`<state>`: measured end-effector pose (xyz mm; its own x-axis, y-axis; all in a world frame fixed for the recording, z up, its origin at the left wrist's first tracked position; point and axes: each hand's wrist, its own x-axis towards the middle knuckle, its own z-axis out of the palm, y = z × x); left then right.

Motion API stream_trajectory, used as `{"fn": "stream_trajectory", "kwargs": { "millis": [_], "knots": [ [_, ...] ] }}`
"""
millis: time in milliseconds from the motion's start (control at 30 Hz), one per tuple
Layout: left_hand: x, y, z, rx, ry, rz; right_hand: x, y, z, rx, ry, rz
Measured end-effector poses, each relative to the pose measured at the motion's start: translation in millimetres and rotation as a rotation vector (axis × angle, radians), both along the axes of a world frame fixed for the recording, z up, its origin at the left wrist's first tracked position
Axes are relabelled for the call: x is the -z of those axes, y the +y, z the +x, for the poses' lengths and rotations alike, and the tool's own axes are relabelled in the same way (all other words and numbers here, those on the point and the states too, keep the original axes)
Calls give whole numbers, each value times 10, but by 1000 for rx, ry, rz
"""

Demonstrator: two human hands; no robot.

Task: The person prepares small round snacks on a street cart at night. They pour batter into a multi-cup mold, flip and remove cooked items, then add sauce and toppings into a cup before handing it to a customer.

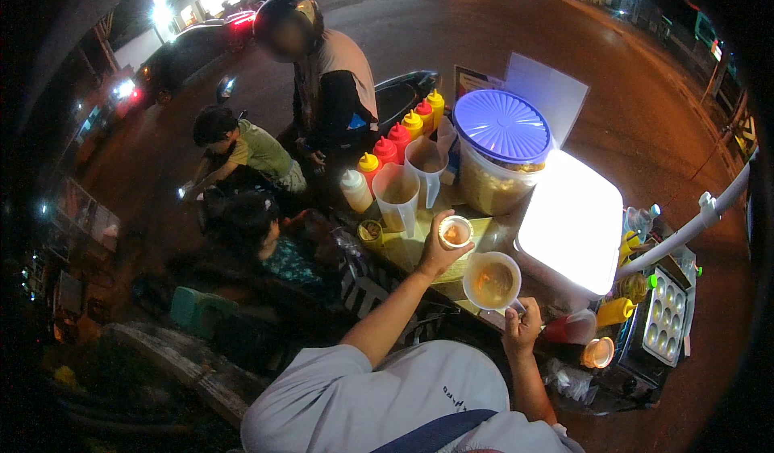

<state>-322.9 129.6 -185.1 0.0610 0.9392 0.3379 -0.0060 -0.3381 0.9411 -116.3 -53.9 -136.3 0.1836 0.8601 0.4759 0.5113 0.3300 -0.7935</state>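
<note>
Counter [397, 253]: mostly covered, near edge dark and partly hidden by the forearms. White box [574, 223] toward the right end is blown out by glare; no surface detail readable. Tub with blue lid [500, 130] at far edge, pale contents hard to identify. Moulded pan [667, 316] at right end. Two jugs stand by the left edge, one [397, 199] partly covering the other [425, 163]. Handled jug [492, 281] is held up over the near edge, brownish contents unclear. Right hand [524, 328]: fingers gripping its handle, wrap partly hidden. Left hand [441, 251]: fingers curled around small cup [455, 232], just beside the jug; orange contents, can't tell what.
</note>
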Motion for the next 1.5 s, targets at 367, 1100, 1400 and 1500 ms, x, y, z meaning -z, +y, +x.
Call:
{"fn": "stream_trajectory", "kwargs": {
  "millis": [367, 1100, 1400, 1500],
  "knots": [
    [-124, -49, -44, -77, 115, 85, -32, -4, 6, 31, -26, -120],
    [-431, -232, 155, 240, 216, -55, -1377, 694, 167, -22, -660, 392],
    [-464, -111, 127, 329, 814, 499, -1075, 832, 177, -183, -1016, 458],
    [-351, -73, 145, 345, 660, 337, -979, 833, 185, -216, -1088, 444]
  ]
}}
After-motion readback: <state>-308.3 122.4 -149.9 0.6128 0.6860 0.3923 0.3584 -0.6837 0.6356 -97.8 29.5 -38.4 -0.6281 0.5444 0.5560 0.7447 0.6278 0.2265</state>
